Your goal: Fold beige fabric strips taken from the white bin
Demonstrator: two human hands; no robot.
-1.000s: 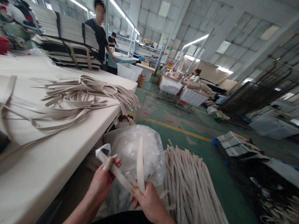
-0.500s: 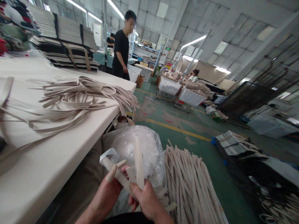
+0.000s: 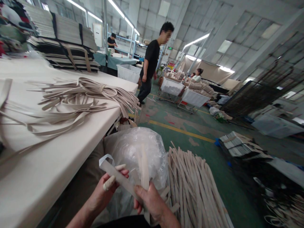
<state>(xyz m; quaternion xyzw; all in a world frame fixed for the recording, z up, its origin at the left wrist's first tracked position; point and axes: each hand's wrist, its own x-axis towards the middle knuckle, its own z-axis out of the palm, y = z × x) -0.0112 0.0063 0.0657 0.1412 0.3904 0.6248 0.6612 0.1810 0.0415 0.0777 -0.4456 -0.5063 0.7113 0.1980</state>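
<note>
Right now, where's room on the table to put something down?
The table looks bare up close, between the loose straps and its right edge. Another bare patch lies between the bundled straps and the stack behind. Straps crowd the table's middle; the right hand and plastic bag crowd alongside.

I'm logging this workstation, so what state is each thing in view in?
Strip: slanting between the hands, white loop at its far end
Left hand: around the strip, firmness unclear
Right hand: closed on strips
Plastic bag: bulging, crumpled
Table bundle: gathered mid-length, ends spread
Strip pile: roughly aligned lengthwise
Fabric stack: strapped
Ceiling light: lit
Near wheeled bin: heaped
</note>
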